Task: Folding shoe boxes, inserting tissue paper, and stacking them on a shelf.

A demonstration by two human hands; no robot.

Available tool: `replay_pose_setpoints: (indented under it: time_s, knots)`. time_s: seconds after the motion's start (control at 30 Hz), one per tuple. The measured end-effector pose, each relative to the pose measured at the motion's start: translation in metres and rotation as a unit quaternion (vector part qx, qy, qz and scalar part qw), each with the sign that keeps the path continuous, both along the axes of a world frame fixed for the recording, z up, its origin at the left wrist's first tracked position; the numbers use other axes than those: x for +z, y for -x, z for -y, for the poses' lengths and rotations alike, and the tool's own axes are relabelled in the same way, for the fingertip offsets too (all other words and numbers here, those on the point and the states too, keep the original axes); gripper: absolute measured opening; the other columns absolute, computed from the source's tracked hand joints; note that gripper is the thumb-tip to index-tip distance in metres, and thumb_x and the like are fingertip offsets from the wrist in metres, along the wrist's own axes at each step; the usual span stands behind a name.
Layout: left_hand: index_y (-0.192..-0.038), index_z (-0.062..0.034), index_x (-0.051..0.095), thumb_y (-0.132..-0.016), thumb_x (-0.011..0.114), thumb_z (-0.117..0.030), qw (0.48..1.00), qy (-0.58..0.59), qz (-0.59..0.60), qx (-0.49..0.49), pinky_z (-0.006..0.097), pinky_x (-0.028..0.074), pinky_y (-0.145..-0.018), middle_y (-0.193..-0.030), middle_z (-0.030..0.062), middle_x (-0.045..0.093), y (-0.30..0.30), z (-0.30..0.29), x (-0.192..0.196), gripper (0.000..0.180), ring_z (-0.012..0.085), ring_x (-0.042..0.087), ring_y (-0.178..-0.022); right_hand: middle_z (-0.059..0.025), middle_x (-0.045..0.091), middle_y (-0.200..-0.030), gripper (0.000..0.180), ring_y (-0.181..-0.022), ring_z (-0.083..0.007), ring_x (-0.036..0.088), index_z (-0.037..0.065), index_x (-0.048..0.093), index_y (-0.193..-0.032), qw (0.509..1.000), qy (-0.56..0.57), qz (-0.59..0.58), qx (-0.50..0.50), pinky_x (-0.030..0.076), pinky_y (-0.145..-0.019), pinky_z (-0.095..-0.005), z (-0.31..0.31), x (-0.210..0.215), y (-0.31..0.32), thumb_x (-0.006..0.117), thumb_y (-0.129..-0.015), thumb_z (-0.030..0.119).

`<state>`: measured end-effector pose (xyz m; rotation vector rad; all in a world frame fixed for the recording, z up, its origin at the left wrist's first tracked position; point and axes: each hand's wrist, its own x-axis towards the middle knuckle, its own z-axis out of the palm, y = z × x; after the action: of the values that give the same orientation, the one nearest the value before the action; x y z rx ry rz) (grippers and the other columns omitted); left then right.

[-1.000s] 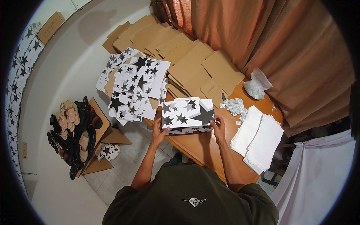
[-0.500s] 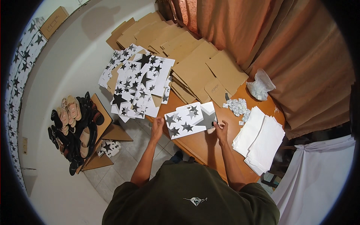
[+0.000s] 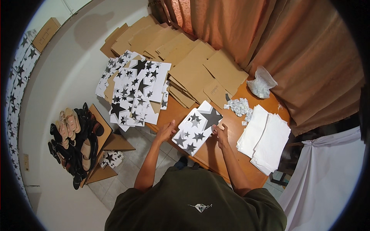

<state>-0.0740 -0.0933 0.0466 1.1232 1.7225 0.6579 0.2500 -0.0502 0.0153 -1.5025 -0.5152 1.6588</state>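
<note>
Head view: I am holding the star-printed box over the wooden table; my left hand is gripping its left edge, my right hand its right edge, fingers closed on the card; a second ago it was standing upright as a box, now it is lying nearly flat, so I judge the folding is reversing or restarting.

Orange-brown curtains hang behind a wooden counter. White walls curve round a pale tiled floor. A white cloth drapes at right.
</note>
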Motion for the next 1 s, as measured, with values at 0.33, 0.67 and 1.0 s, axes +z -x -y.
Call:
replay_pose_setpoints:
  time_s: [0.33,0.67,1.0]
  knots:
    - [-0.146,-0.0008,0.045,-0.097,0.062,-0.052,0.994,0.043,0.081,-0.066,0.044,0.052,-0.093,-0.126,0.0213,0.065,-0.039,0.005,0.001,0.073,0.0322,0.065,-0.115,-0.0176,0.062,-0.122,0.066,-0.108,-0.0248,0.064,0.001,0.046,-0.145,0.971,-0.137,0.109,0.165,0.053,-0.09,-0.0346,0.013,0.01,0.015,0.077,-0.092,0.026]
    - [-0.16,-0.015,0.004,-0.097,0.064,-0.051,0.951,0.118,0.265,-0.103,0.05,0.052,-0.098,-0.142,0.0209,0.051,-0.078,0.051,0.036,0.094,0.031,0.053,-0.13,-0.0233,0.067,-0.124,0.044,-0.112,-0.033,0.067,0.001,0.058,-0.131,0.848,-0.286,0.236,0.379,0.054,-0.091,-0.0415,-0.081,0.026,0.014,0.07,-0.095,0.022]
    - [-0.111,-0.002,0.071,-0.099,0.064,-0.035,0.986,0.116,0.119,-0.015,0.028,0.053,-0.054,-0.1,0.0116,0.072,-0.009,0.045,0.009,0.036,0.02,0.072,-0.081,-0.0201,0.056,-0.139,0.05,-0.129,-0.0391,0.052,0.007,0.054,-0.139,0.713,-0.356,0.464,0.387,0.04,-0.109,-0.0487,-0.066,0.056,0.017,0.061,-0.098,0.035]
